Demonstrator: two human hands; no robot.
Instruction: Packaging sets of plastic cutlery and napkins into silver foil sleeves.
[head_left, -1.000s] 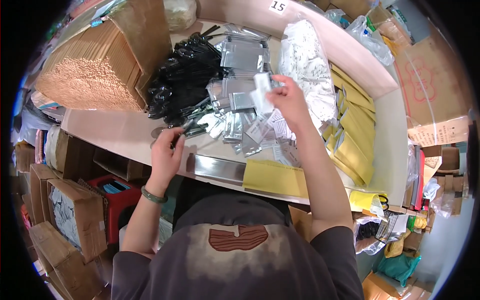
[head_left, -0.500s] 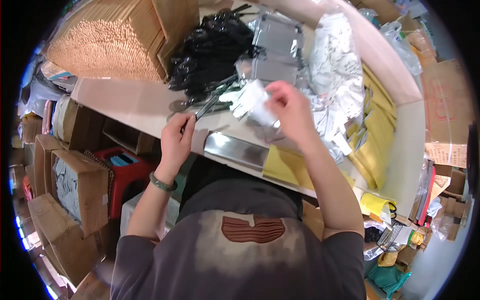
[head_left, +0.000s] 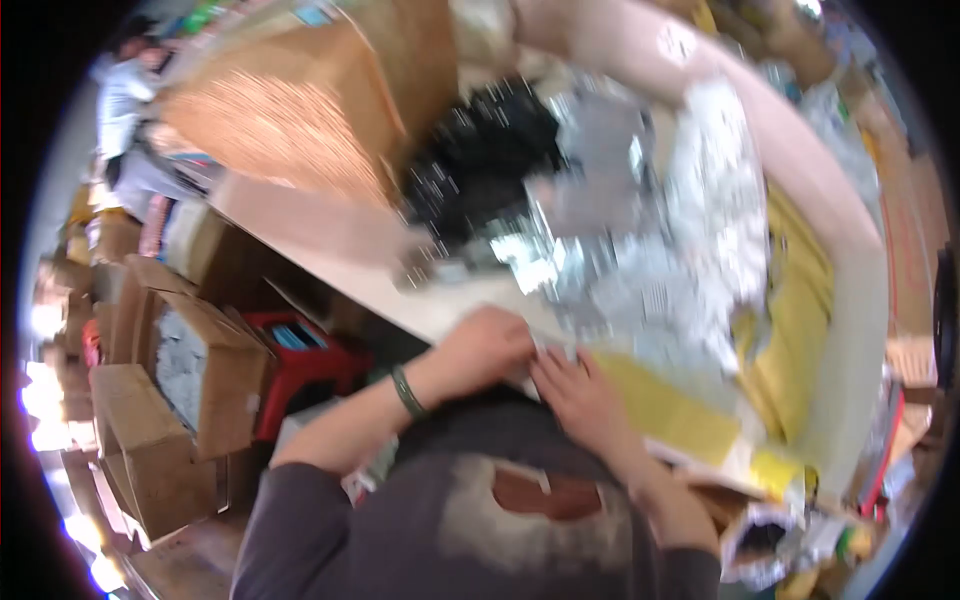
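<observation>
Both hands meet at the table's front edge, close to my body, and the picture is smeared by motion. My left hand (head_left: pixel 488 342) has its fingers curled down, with a green bangle (head_left: pixel 408 392) on the wrist. Right beside it, my right hand (head_left: pixel 582 388) has bent fingers pressed in toward the left fingertips. A small pale bit shows between them, but what they hold is hidden. Beyond the hands lie a bright white pile of small pieces (head_left: pixel 527 262), a heap of black slender items with rounded ends (head_left: pixel 485 160) and clear plastic packs (head_left: pixel 600 195).
A big cardboard box of stacked brown sheets (head_left: pixel 300 120) stands at the far left. White crumpled pieces (head_left: pixel 715 190) and yellow cloth (head_left: pixel 795 330) lie to the right. Open cartons (head_left: pixel 195 360) and a red stool (head_left: pixel 310 365) are below left. Another person (head_left: pixel 125 105) is at upper left.
Both hands have drawn back toward my body and come together at the table edge. The right hand has left the white pieces. My view has shifted, so the table appears lower and further right.
</observation>
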